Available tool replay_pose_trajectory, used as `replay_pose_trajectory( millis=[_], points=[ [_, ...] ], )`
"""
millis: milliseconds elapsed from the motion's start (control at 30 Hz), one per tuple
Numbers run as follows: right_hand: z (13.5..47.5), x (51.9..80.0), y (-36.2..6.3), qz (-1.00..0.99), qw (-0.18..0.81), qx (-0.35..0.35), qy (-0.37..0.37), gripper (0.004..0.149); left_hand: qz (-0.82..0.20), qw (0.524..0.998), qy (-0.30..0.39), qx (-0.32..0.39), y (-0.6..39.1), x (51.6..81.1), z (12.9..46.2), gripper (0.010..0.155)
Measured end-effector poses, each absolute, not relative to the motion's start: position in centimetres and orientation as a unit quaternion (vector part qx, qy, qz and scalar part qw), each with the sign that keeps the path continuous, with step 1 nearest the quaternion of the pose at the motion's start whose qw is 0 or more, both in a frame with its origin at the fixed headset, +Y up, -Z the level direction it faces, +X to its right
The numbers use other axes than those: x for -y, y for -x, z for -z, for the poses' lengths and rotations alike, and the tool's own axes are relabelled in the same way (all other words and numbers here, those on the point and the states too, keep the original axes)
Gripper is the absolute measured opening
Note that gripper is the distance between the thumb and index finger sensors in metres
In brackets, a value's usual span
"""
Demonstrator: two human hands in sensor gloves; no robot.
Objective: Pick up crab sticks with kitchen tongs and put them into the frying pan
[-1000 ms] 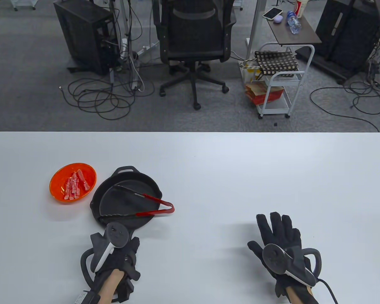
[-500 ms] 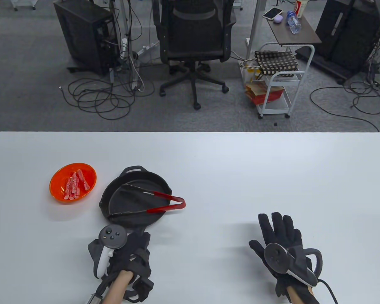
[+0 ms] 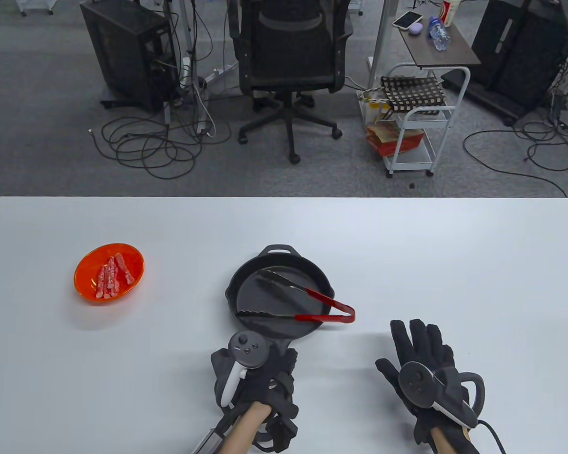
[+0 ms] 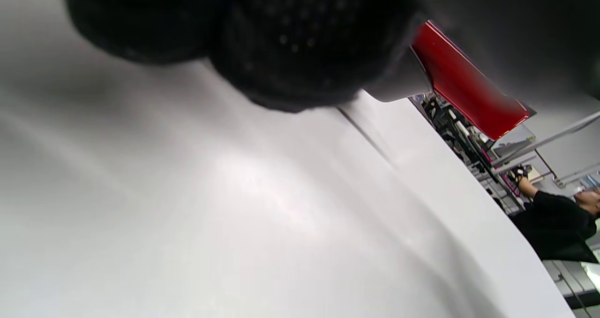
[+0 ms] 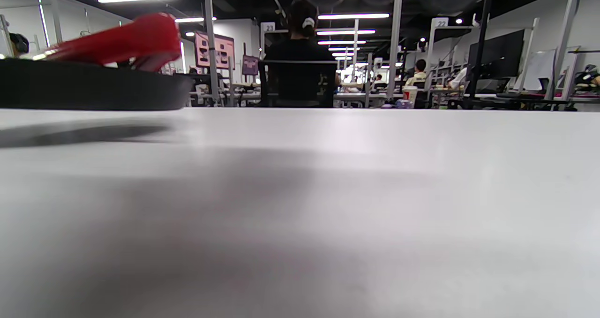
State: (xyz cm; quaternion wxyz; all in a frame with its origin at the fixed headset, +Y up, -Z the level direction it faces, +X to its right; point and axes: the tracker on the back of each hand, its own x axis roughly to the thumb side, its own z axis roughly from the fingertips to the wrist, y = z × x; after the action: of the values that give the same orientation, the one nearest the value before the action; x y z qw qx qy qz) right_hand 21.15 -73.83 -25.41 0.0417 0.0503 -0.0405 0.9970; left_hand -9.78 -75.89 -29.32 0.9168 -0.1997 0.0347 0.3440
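We see pink crab sticks (image 3: 112, 278) lying in a round orange bowl (image 3: 135, 257) near the left edge of the white table (image 3: 407, 246). The black round frying pan (image 3: 251, 288) sits near the middle of the front edge, well apart from the bowl. Red-handled black kitchen tongs (image 3: 303, 302) lie across the pan, their red end (image 5: 136, 39) sticking out over the rim. Our left hand (image 3: 255, 373) is curled round the pan's handle. Our right hand (image 3: 423, 357) lies flat on the table, fingers straight and spread, holding nothing.
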Motion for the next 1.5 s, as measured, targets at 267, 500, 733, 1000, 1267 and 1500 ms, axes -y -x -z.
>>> replay_pose_trajectory(
  millis=[267,500,733,1000,1267,1500],
  points=[
    [25.4,73.9,-21.1,-0.997,0.042,0.04,-0.054,0.079,-0.329,0.92,0.21,-0.037,9.1,77.3,29.2,0.053],
    [25.4,74.0,-21.1,-0.997,0.042,0.033,-0.053,0.079,-0.301,0.927,0.218,-0.041,9.1,77.9,28.9,0.062],
    [25.4,74.0,-21.1,-0.997,0.042,0.027,-0.052,0.079,-0.303,0.922,0.237,-0.04,9.4,77.3,28.4,0.071],
    [25.4,74.1,-20.9,-0.997,0.04,0.022,-0.055,0.079,-0.234,0.95,0.209,-0.007,10.0,75.2,27.4,0.078],
    [25.4,74.0,-20.6,-0.997,0.044,0.025,-0.061,0.079,-0.095,0.993,0.063,0.019,13.6,72.6,27.3,0.076],
    [25.5,73.3,-18.7,-0.994,0.05,0.026,-0.094,0.08,-0.062,0.996,-0.04,0.053,16.1,72.5,27.7,0.077]
  ],
)
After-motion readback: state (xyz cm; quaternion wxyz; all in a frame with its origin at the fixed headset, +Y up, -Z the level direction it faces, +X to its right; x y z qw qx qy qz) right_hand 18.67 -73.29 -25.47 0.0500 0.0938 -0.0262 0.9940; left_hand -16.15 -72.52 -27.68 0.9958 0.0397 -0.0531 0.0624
